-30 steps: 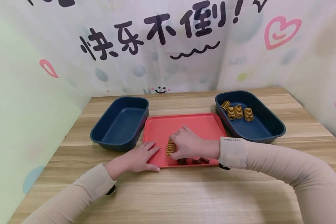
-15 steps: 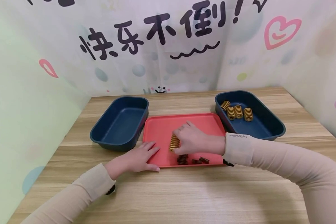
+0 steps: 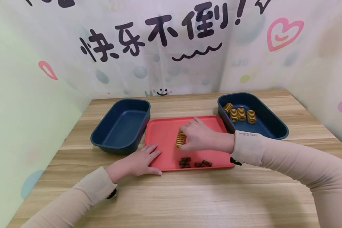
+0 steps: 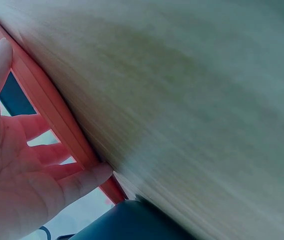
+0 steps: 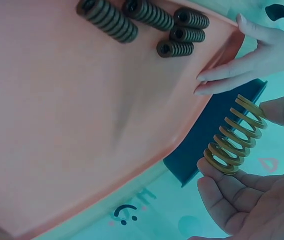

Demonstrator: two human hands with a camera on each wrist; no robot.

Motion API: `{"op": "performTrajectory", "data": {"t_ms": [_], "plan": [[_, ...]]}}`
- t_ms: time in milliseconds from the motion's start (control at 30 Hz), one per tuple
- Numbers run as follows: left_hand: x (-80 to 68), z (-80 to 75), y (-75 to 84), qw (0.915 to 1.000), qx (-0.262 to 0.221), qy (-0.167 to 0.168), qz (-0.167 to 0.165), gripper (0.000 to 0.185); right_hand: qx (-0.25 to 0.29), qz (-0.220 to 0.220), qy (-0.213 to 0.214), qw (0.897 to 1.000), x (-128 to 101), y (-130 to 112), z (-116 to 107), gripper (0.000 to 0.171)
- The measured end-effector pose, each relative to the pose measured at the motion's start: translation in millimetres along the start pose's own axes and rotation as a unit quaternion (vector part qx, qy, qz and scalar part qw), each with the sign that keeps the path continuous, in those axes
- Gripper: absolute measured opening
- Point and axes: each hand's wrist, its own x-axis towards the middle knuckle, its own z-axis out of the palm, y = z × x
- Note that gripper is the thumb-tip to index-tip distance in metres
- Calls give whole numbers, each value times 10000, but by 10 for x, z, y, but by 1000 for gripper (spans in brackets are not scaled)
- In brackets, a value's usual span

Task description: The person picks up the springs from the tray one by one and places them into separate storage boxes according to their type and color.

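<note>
Gold spring [image 3: 180, 139] pinched end to end in my right hand [image 3: 198, 136] — thumb on one end, fingertips curled on the other — I have it over the red tray [image 3: 159, 133], farther from the near rim than a second ago. That shift uncovers the dark springs [image 3: 184, 164] my hand partly hid; all five now show, lying by that rim. My left hand [image 3: 139, 161] hasn't moved: fingers spread and nearly straight, touching the tray's near left corner, no spring in them. Four gold springs [image 3: 241, 114] sit unchanged in the right blue bin [image 3: 266, 126].
</note>
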Motion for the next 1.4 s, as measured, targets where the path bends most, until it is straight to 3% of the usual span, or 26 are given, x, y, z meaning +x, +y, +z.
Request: {"op": "performTrajectory", "data": {"t_ms": [467, 767, 1033, 1400], "plan": [[-4, 0, 9, 10000, 14, 14, 26, 80, -60, 127, 239, 9996, -42, 98, -130, 35], [-7, 2, 11, 10000, 1, 15, 4, 80, 161, 348, 350, 9986, -100, 206, -193, 45], [4, 21, -5, 10000, 17, 37, 6, 80, 329, 584, 354, 9971, -142, 317, -235, 38], [10, 35, -20, 10000, 32, 65, 68, 80, 680, 621, 747, 9929, -217, 544, -268, 29]]}}
